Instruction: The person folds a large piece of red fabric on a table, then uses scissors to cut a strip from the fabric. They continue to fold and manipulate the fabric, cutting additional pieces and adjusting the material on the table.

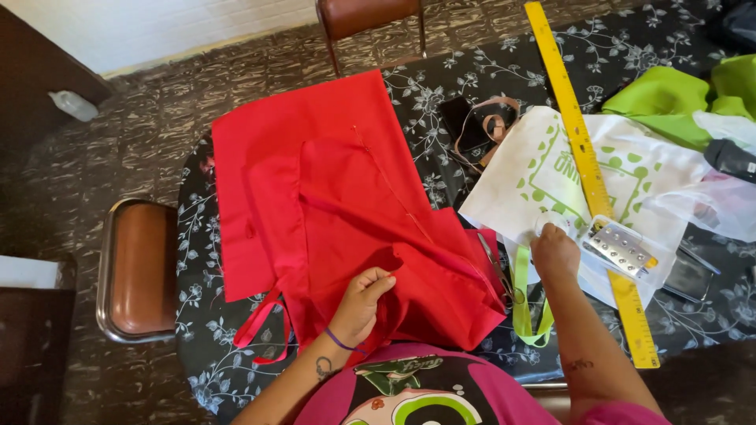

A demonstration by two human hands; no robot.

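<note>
Left hand (360,303) fingers pinch red fabric (331,197); right hand (554,253) fingers curled under, grasp unclear, near pin box (620,248).

The left hand (359,303) is pinching a fold of the cloth (331,205), which is lying spread on the table (441,94) beyond and to both sides of that grip. Right of it, the scissors (494,267) are lying at the cloth's edge. Farther right, the right hand (554,253) is resting on the bag (551,173), with the small box (618,248) just beside it and the ruler (587,165) crossing the bag beyond.
</note>
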